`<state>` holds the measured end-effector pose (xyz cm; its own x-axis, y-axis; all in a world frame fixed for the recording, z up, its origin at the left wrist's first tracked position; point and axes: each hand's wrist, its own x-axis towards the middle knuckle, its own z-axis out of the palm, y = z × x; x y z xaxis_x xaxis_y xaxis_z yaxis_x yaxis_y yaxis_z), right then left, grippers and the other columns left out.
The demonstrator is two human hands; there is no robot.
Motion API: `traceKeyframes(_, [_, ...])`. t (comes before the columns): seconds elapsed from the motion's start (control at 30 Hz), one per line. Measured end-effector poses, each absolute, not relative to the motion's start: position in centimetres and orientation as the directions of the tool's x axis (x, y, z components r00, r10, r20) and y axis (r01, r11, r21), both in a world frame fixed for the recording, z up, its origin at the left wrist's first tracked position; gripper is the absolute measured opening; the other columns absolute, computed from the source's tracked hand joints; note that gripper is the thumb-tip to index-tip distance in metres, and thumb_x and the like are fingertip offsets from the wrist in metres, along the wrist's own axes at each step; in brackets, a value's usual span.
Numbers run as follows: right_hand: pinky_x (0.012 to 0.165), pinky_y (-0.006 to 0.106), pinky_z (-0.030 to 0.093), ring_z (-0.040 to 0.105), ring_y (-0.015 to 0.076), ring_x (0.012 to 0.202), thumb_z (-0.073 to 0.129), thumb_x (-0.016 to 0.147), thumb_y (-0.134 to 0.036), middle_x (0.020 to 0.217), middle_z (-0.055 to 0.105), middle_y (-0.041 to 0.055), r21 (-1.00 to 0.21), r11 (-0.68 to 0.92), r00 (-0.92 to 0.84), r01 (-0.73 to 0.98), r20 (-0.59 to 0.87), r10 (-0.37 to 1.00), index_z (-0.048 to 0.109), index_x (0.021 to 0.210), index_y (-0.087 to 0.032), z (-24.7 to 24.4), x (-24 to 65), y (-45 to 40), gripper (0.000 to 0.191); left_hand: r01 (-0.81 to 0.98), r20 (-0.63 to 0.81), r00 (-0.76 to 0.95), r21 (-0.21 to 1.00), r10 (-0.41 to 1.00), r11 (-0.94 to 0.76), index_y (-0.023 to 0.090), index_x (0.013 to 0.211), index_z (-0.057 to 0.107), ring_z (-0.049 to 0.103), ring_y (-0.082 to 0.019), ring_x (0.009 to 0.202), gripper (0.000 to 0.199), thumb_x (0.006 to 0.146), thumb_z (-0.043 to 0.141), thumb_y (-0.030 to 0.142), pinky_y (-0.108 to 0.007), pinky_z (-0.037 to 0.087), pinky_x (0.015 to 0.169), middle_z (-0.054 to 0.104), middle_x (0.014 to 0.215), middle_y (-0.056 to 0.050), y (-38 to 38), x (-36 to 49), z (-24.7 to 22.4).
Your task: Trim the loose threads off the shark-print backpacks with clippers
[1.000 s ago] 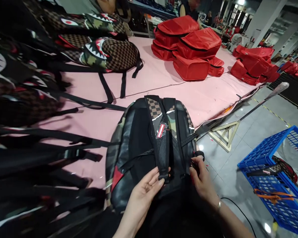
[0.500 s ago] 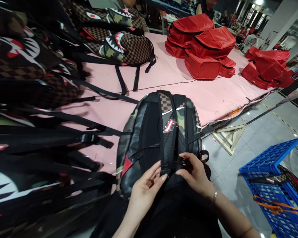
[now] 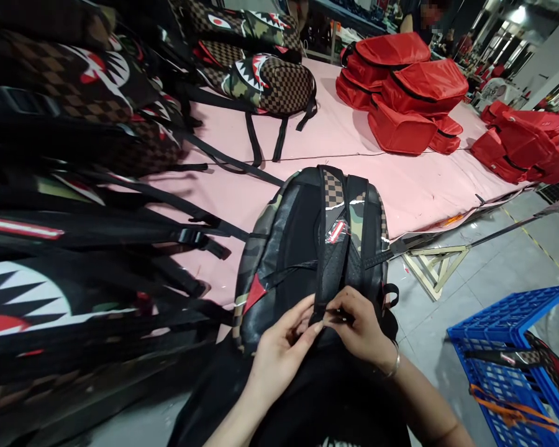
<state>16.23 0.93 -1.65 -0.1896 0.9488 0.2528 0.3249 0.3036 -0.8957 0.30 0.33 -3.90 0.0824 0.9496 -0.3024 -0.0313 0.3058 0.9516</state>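
Observation:
A backpack of camouflage and checkered fabric lies back side up in front of me, its lower end against my body. Its two shoulder straps run down the middle, and a red-and-white label shows on the left shoulder strap. My left hand is closed on the lower end of that strap, thumb on top. Close beside it, my right hand pinches at the same strap end, fingertips nearly meeting the left ones. The small part between the fingers is hidden.
Patterned backpacks with shark-teeth prints pile up on the left and at the back of the pink-covered table. Red bags are stacked farther right. A blue crate stands on the floor at right, near a triangular stand base.
My right hand has moved left from beside the strap to its lower end, meeting my left hand. The view has shifted, so the scene sits farther right.

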Motion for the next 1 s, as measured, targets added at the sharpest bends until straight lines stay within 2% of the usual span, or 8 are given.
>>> traceKeyframes(0.07, [0.058, 0.025, 0.046, 0.053, 0.0126, 0.063, 0.057, 0.080, -0.023, 0.069, 0.055, 0.0005, -0.931, 0.308, -0.286, 0.195, 0.246, 0.926, 0.060, 0.072, -0.020, -0.9, 17.0, 0.5, 0.009, -0.092, -0.319, 0.096, 0.940, 0.943, 0.328, 0.016, 0.116, 0.059, 0.063, -0.027, 0.106, 0.065, 0.060, 0.074, 0.047, -0.043, 0.046, 0.102, 0.069, 0.112, -0.010, 0.5, 0.0, -3.8])
traceKeyframes(0.13, [0.060, 0.025, 0.047, 0.054, 0.0129, 0.064, 0.059, 0.080, -0.025, 0.069, 0.058, 0.0005, -0.941, 0.288, -0.348, 0.179, 0.213, 0.913, 0.061, 0.073, -0.020, -0.5, 18.0, 0.1, 0.009, -0.132, -0.347, 0.097, 0.924, 0.933, 0.358, 0.016, 0.115, 0.059, 0.061, -0.027, 0.109, 0.067, 0.058, 0.077, 0.046, -0.045, 0.041, 0.105, 0.069, 0.111, -0.010, 0.6, -0.3, -3.8])
traceKeyframes(0.17, [0.063, 0.026, 0.048, 0.056, 0.0137, 0.069, 0.062, 0.079, -0.026, 0.075, 0.060, 0.0014, -0.936, 0.275, -0.346, 0.220, 0.189, 0.919, 0.062, 0.080, -0.020, -0.5, 18.5, 0.0, 0.006, -0.146, -0.365, 0.099, 0.915, 0.926, 0.376, 0.016, 0.116, 0.059, 0.061, -0.027, 0.110, 0.068, 0.057, 0.078, 0.045, -0.046, 0.039, 0.107, 0.069, 0.112, -0.009, 0.7, -0.5, -3.8])
traceKeyframes(0.27, [0.077, 0.029, 0.049, 0.058, 0.0166, 0.089, 0.062, 0.080, -0.026, 0.102, 0.062, 0.0055, -0.892, 0.222, -0.224, 0.394, 0.141, 0.964, 0.054, 0.111, -0.021, -1.2, 19.8, -0.3, 0.032, -0.181, -0.396, 0.112, 0.894, 0.911, 0.410, 0.017, 0.117, 0.058, 0.060, -0.025, 0.110, 0.069, 0.056, 0.079, 0.043, -0.045, 0.037, 0.108, 0.069, 0.112, -0.008, 0.8, -0.7, -3.8])
traceKeyframes(0.33, [0.078, 0.030, 0.048, 0.058, 0.0168, 0.091, 0.056, 0.084, -0.023, 0.104, 0.061, 0.0060, -0.856, 0.206, -0.141, 0.474, 0.157, 0.977, 0.050, 0.116, -0.021, -2.0, 20.2, -0.3, 0.033, -0.195, -0.391, 0.119, 0.892, 0.913, 0.407, 0.018, 0.116, 0.058, 0.061, -0.024, 0.109, 0.067, 0.056, 0.079, 0.042, -0.044, 0.038, 0.108, 0.069, 0.112, -0.007, 0.9, -0.6, -3.7])
traceKeyframes(0.57, [0.070, 0.033, 0.045, 0.058, 0.0189, 0.080, 0.053, 0.087, -0.018, 0.087, 0.065, 0.0059, -0.637, 0.377, -0.204, 0.672, 0.331, 0.921, 0.059, 0.094, -0.019, -2.4, 19.9, 0.5, 0.009, -0.135, -0.324, 0.076, 0.934, 0.943, 0.332, 0.020, 0.111, 0.062, 0.062, -0.025, 0.107, 0.061, 0.057, 0.078, 0.044, -0.043, 0.040, 0.106, 0.071, 0.109, -0.006, 0.8, -0.4, -3.6])
traceKeyframes(0.77, [0.068, 0.032, 0.042, 0.057, 0.0188, 0.079, 0.056, 0.087, -0.020, 0.084, 0.064, 0.0050, -0.545, 0.446, -0.340, 0.710, 0.289, 0.895, 0.059, 0.098, -0.019, -1.4, 19.7, 1.3, 0.012, -0.102, -0.308, 0.052, 0.945, 0.950, 0.312, 0.020, 0.111, 0.063, 0.063, -0.027, 0.106, 0.064, 0.055, 0.078, 0.046, -0.045, 0.041, 0.104, 0.070, 0.110, -0.007, 0.7, -0.3, -3.8])
traceKeyframes(1.0, [0.063, 0.031, 0.037, 0.056, 0.0185, 0.074, 0.056, 0.087, -0.021, 0.081, 0.066, 0.0039, -0.458, 0.508, -0.437, 0.730, 0.259, 0.861, 0.060, 0.094, -0.018, -0.4, 19.5, 2.0, 0.008, -0.023, -0.259, 0.016, 0.966, 0.966, 0.259, 0.022, 0.107, 0.066, 0.067, -0.027, 0.096, 0.062, 0.053, 0.078, 0.052, -0.042, 0.053, 0.092, 0.073, 0.102, -0.006, 0.8, -0.2, -3.3])
